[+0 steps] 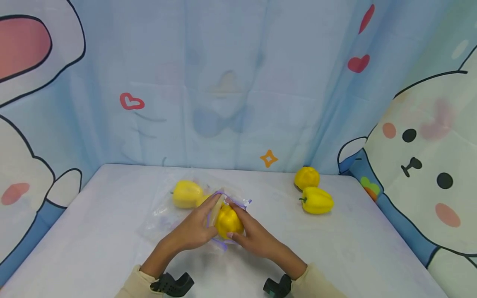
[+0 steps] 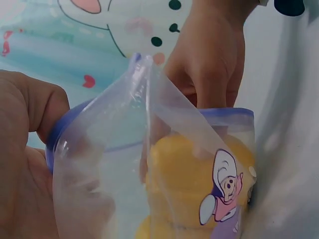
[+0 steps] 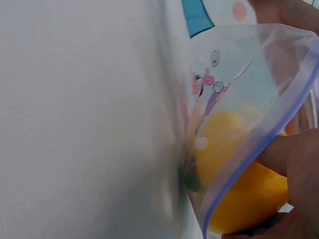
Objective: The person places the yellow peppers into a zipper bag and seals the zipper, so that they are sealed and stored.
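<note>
A clear zip bag (image 1: 158, 221) with a purple rim and printed cartoon figures lies on the table, its mouth toward me. Inside its far end sits a yellow bell pepper (image 1: 186, 193), with more yellow partly hidden behind my left hand (image 1: 193, 229). That hand grips the left side of the bag's mouth, thumb curled at the purple rim in the left wrist view. My right hand (image 1: 258, 238) holds another yellow bell pepper (image 1: 228, 222) at the mouth. In the right wrist view this pepper (image 3: 249, 201) is partly within the bag, the thumb lying over the rim.
Two more yellow bell peppers stand at the table's back right, one (image 1: 307, 178) behind the other (image 1: 316, 200). The white table (image 1: 357, 252) ends at a light blue cartoon curtain (image 1: 231, 124) at the back and sides.
</note>
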Tool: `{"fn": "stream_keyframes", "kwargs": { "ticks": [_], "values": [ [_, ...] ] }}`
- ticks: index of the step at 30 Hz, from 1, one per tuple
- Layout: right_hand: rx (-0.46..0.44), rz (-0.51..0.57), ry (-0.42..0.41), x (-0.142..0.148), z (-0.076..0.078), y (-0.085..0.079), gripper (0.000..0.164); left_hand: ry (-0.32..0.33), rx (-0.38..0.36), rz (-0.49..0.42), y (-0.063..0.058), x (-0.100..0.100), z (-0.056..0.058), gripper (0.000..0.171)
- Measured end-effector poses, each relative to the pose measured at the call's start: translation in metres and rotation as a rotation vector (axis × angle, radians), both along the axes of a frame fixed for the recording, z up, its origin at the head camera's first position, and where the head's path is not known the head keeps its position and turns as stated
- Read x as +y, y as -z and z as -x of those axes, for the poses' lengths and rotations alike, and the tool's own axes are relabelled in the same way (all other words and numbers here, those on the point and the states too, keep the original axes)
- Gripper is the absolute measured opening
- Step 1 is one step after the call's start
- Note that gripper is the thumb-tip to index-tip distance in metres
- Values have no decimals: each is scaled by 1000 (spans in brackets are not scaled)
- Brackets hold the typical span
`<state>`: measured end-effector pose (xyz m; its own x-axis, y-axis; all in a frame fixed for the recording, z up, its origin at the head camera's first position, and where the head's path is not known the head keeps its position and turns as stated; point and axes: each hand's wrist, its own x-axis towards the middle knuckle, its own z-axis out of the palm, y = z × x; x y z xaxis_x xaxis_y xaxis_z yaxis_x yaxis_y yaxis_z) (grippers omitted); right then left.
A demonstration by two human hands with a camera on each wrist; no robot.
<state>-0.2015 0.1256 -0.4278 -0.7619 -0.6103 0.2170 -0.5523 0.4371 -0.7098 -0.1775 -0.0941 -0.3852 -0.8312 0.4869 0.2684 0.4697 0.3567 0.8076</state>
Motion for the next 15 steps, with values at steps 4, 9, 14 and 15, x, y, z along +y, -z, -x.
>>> {"fn": "stream_keyframes", "kwargs": {
  "ticks": [4,9,14,15],
  "values": [
    [-14,-21,20,-2,4,6,79,-4,-16,38,1,2,1,81],
    [-17,-5,39,-5,7,6,78,-27,-23,52,1,1,0,82],
    [8,-29,69,-9,7,6,78,-19,-37,43,1,1,0,82],
    [16,-38,83,-10,7,5,78,-19,-35,44,1,1,1,81]
  ]
}}
